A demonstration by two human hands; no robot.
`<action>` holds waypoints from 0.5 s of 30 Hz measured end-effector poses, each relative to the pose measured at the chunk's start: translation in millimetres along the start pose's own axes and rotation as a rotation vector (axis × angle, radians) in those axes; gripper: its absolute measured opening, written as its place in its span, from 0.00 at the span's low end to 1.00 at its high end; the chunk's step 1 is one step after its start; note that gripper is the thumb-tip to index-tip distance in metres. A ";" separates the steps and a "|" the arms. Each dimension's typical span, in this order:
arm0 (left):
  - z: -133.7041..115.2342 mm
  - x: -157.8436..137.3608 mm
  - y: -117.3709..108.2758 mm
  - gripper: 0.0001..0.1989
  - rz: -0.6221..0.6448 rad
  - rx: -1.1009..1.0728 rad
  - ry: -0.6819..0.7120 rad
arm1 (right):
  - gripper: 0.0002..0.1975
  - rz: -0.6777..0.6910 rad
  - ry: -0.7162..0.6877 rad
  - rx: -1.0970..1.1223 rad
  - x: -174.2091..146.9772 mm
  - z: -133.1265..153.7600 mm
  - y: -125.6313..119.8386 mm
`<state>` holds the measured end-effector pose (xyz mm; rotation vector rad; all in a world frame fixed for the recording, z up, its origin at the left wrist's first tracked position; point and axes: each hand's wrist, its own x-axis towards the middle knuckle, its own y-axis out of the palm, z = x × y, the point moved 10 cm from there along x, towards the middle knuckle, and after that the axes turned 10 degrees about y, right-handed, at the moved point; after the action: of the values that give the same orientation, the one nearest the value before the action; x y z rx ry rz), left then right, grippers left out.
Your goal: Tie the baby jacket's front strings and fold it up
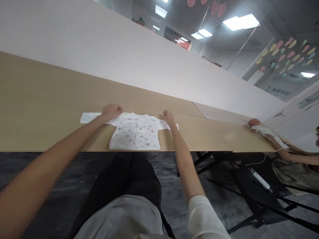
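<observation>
A white baby shirt [134, 131] with a small coloured print lies spread on the table, its front facing up and its hem near the table's front edge. Over its left sleeve, close to the shoulder, is my left hand [111, 112], slightly blurred with the fingers curled in. My right hand [168, 117] is closed too, at the top of the right sleeve. Whether either hand pinches cloth is hidden. Both sleeves stretch outward, the left one reaching past my wrist.
The wooden table [57, 96] runs along a white partition [119, 56] with glass above. At the far right, another person's arm [296, 156] reaches to a doll [264, 130] in white clothing. A black folding chair [261, 196] holds a white power strip [261, 180] with a cable.
</observation>
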<state>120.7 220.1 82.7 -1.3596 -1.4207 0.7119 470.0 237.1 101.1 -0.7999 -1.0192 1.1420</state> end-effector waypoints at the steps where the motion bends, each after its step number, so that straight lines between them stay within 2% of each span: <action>1: -23.0 3.5 15.0 0.18 0.012 -0.037 0.008 | 0.17 0.042 -0.039 0.097 -5.5 27.4 15.2; 3: -61.4 6.7 43.0 0.17 0.020 -0.097 0.025 | 0.17 0.111 -0.083 0.230 -18.5 75.0 46.5; 4: -72.3 6.4 56.3 0.16 0.035 -0.097 0.009 | 0.17 0.123 -0.100 0.275 -25.0 93.7 59.4; 6: -79.9 3.6 72.3 0.17 0.009 -0.081 -0.039 | 0.15 0.151 -0.048 0.305 -34.1 110.9 82.7; 9: -77.9 -1.1 78.0 0.18 -0.082 -0.084 -0.025 | 0.14 0.160 -0.010 0.299 -42.0 113.4 98.6; 12: -76.1 -4.3 78.3 0.19 -0.117 -0.105 0.042 | 0.14 0.141 -0.049 0.334 -45.1 108.5 98.1; 15: -76.1 -6.2 78.8 0.19 -0.114 -0.137 0.065 | 0.11 0.120 -0.029 0.395 -45.2 100.4 96.9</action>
<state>218.8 212.9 34.0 -1.3819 -1.5040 0.4997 339.1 217.9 37.7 -0.5341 -0.7416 1.4061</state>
